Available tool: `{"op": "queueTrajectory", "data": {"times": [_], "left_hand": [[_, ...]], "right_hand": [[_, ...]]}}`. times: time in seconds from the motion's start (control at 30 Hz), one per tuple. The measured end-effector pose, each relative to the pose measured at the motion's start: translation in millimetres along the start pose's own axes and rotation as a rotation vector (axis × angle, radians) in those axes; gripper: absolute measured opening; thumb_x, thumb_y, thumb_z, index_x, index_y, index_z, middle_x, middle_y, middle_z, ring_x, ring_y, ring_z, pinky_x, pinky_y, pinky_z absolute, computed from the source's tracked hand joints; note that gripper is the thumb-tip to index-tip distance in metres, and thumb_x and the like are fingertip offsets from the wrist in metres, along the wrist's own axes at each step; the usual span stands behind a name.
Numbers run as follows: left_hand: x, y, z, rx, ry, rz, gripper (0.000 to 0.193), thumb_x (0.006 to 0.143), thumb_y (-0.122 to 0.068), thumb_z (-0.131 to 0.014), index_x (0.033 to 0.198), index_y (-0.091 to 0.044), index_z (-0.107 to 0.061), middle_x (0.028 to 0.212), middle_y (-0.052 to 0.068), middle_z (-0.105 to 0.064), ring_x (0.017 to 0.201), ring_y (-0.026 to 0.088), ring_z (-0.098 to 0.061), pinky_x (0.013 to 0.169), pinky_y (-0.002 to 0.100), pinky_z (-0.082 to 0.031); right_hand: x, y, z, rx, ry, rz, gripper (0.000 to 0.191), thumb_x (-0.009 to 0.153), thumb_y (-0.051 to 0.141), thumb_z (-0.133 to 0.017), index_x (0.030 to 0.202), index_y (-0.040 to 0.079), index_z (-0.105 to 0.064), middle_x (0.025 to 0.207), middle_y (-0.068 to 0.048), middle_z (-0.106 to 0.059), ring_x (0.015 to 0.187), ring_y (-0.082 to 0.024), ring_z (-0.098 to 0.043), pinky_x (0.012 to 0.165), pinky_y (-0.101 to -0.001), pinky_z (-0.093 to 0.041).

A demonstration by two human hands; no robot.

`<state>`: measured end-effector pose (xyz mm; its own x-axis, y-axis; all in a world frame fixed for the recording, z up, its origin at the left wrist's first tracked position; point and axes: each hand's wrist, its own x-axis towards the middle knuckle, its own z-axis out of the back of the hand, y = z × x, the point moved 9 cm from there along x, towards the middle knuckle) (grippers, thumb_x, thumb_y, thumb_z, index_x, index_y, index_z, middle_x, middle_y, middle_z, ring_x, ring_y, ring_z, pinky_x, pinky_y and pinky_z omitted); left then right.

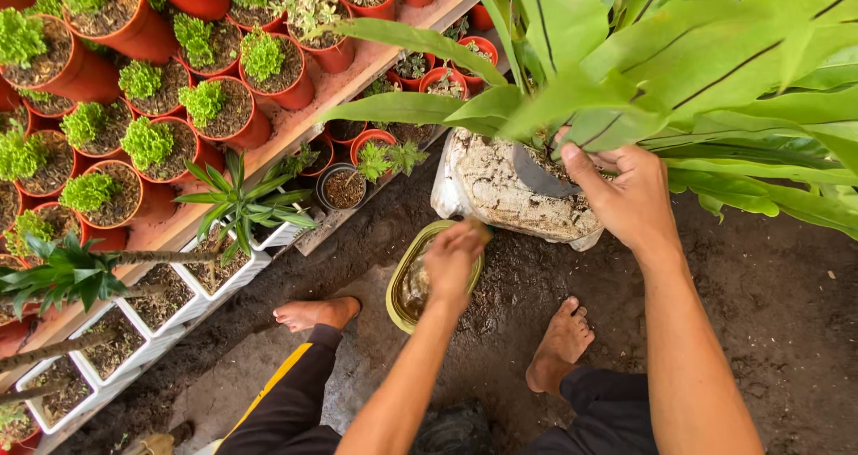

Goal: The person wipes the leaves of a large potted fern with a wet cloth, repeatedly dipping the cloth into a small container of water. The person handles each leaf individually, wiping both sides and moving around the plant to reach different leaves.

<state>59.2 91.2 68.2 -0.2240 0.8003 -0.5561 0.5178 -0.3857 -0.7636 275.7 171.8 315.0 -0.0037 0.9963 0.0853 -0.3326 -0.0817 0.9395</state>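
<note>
Now the right hand (630,200) pinches a dark blade (539,176) into the white plant bag (500,187) at twelve o'clock, steadying it, while the left hand (451,263) closes over the yellow-rimmed bowl (398,281) just below.

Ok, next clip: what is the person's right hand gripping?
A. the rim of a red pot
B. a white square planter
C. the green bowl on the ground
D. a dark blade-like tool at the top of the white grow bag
D: the right hand holds a dark blade-like tool against the soil at the top of the white grow bag, under the big fern's leaves.
</note>
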Motion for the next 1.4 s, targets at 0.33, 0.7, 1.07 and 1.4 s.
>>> {"op": "queueTrajectory", "data": {"times": [0.33, 0.7, 1.07, 1.4], "left_hand": [[-34, -73, -165, -0.149, 0.006, -0.266, 0.030, 0.086, 0.004, -0.075, 0.115, 0.003, -0.066, 0.103, 0.010, -0.073, 0.089, 0.014, -0.067, 0.081, 0.025, -0.055], [-64, -96, -167, -0.078, 0.010, -0.352, 0.022, 0.093, -0.003, -0.070, 0.113, 0.003, -0.066, 0.102, 0.006, -0.072, 0.093, 0.012, -0.067, 0.086, 0.026, -0.055], [-113, -124, -189, -0.294, 0.137, -0.473, 0.032, 0.090, 0.007, -0.062, 0.122, 0.005, -0.060, 0.117, 0.009, -0.068, 0.102, 0.013, -0.065, 0.092, 0.027, -0.054], [-170, -176, -195, -0.364, 0.229, -0.420, 0.031, 0.094, 0.004, -0.064, 0.125, 0.006, -0.058, 0.117, 0.012, -0.067, 0.103, 0.012, -0.066, 0.090, 0.026, -0.055]], "right_hand": [[2, 19, -3, -0.252, -0.012, 0.059, 0.028, 0.099, 0.018, -0.071, 0.122, 0.003, -0.074, 0.111, -0.005, -0.076, 0.100, -0.019, -0.070, 0.088, -0.0322, -0.054], [3, 13, 8, -0.123, 0.008, 0.105, 0.030, 0.093, 0.015, -0.069, 0.121, 0.006, -0.074, 0.115, -0.007, -0.077, 0.103, -0.011, -0.072, 0.091, -0.0294, -0.055], [-26, 65, 22, -0.115, -0.067, 0.206, 0.027, 0.099, 0.015, -0.069, 0.122, 0.002, -0.072, 0.110, -0.009, -0.078, 0.101, -0.012, -0.070, 0.091, -0.0286, -0.054], [-54, 126, 40, -0.099, -0.105, 0.336, 0.030, 0.103, 0.019, -0.059, 0.123, -0.001, -0.069, 0.106, -0.010, -0.076, 0.099, -0.013, -0.070, 0.089, -0.0290, -0.054]]}}
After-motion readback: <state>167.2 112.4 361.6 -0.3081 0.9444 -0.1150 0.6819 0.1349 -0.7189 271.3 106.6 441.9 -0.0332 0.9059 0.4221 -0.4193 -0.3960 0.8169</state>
